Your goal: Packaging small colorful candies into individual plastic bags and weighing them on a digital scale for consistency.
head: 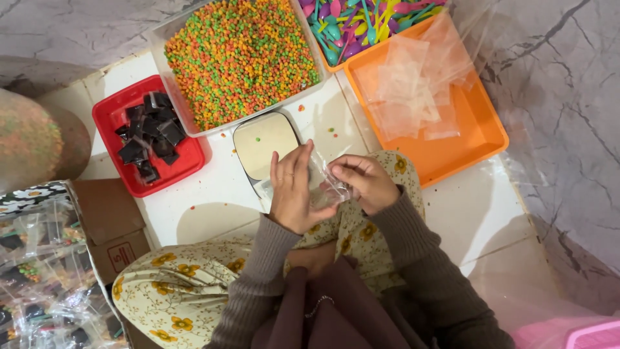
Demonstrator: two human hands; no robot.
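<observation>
My left hand (292,189) and my right hand (366,181) both hold a small clear plastic bag (327,184) between them, above my lap. The left hand's fingers lie flat along the bag's left side. The right hand pinches its right edge with fingertips. Just beyond the hands sits a small scale with a cream-coloured platform (263,142), with a few coloured pellets on it.
A clear tub of orange, green and yellow pellets (240,57) stands behind. A red tray (111,117) holds small black packets (150,132). An orange tray (478,124) holds clear bags (410,84). Coloured plastic spoons (359,24) lie at the back. Filled bags (39,271) pile at the left.
</observation>
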